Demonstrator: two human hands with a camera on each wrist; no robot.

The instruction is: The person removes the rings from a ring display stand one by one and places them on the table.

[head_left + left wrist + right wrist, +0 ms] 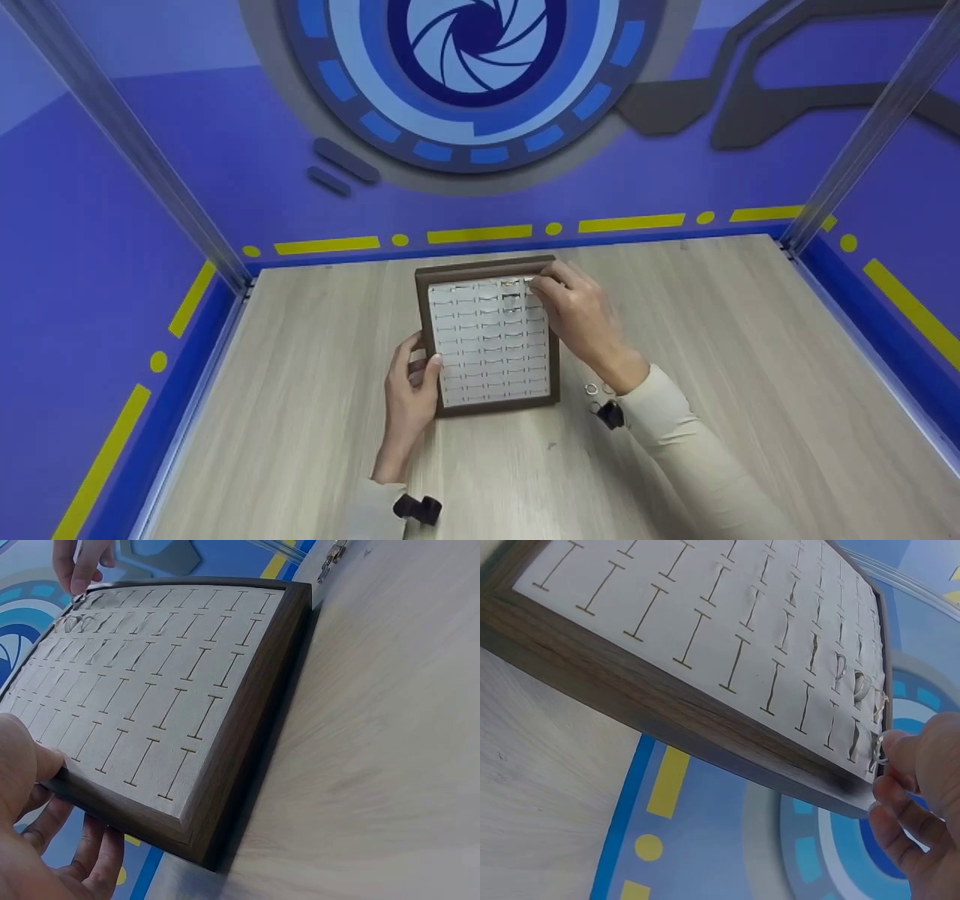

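Note:
A ring display tray (556, 375) with a brown wood-look frame stands tilted up on the table, its white padded insert (459, 379) cut with rows of slits. My left hand (412, 394) grips its left side, thumb on the front edge and fingers behind. At the upper right corner, my right hand (581, 307) pinches a small ring (880, 751) at an end slit, the fingertips partly hiding it. Beside that slit, in the neighbouring column, sit a few rings, including a silver ring (862, 686) and another ring (841, 666).
Loose rings (591, 388) lie on the wood-grain table (300, 420) to the right of the tray, close to my right sleeve (697, 435). Behind the table rises a blue patterned back wall (480, 202), with side panels at left and right. Black wrist mounts (417, 510) sit at both cuffs.

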